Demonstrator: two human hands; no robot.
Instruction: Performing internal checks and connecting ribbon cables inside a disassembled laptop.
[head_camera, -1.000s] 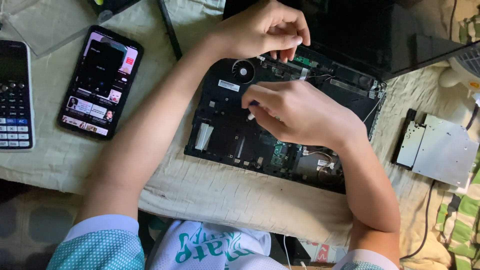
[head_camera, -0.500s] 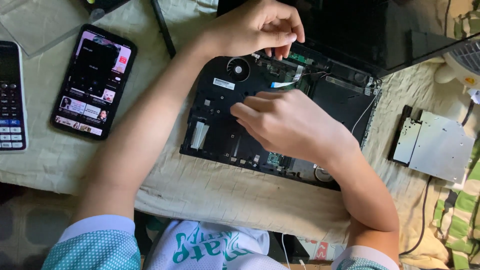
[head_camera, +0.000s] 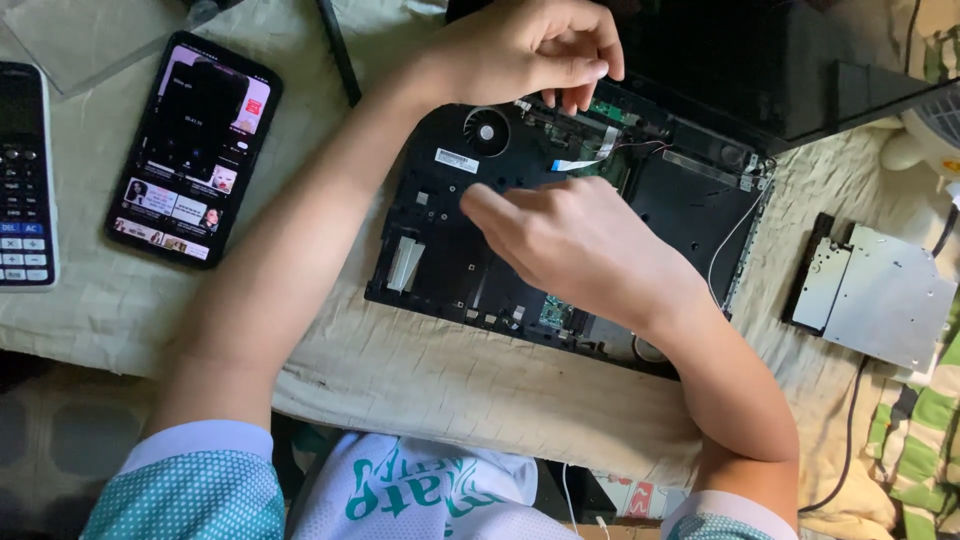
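In the head view, the left hand's (head_camera: 530, 45) grip was pinched at something small at the twelve o'clock edge of the opened laptop base (head_camera: 560, 230); what it pinched I could not tell. The right hand (head_camera: 575, 245) lay palm-down across the board, its grip hidden. The cover was already off, fan (head_camera: 487, 131) exposed, a removed drive (head_camera: 880, 295) at three o'clock; the board itself remained seated, judging by this.

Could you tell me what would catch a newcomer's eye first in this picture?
The opened laptop base at centre, its fan and circuit board bare. The left hand pinches at its far edge; the right hand rests across its middle. A lit smartphone lies to the left, a removed optical drive to the right.
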